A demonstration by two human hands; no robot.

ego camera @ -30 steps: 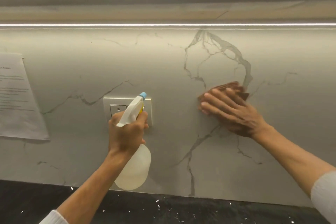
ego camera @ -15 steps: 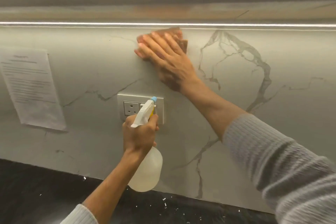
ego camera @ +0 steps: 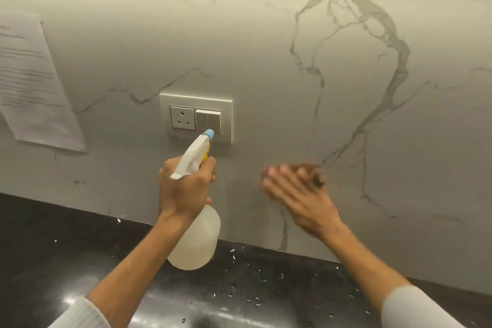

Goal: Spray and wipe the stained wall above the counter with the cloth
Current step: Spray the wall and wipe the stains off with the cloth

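The wall [ego camera: 266,42] is pale marble with grey veins, lit by a light strip along its top. My left hand [ego camera: 183,189] grips a translucent spray bottle [ego camera: 195,242] by its white trigger head, blue nozzle aimed at the wall just below the socket plate. My right hand [ego camera: 298,194], blurred by motion, presses a brown cloth [ego camera: 315,173] flat against the wall low down, right of the bottle. Most of the cloth is hidden under my fingers.
A socket and switch plate [ego camera: 196,120] sits on the wall right above the nozzle. A printed paper sheet [ego camera: 34,88] is stuck to the wall at the left. The black counter [ego camera: 66,261] below carries scattered white specks.
My right hand with the cloth swept from mid-wall up to the light strip, then down to low on the wall. The left hand kept the bottle near the socket plate.
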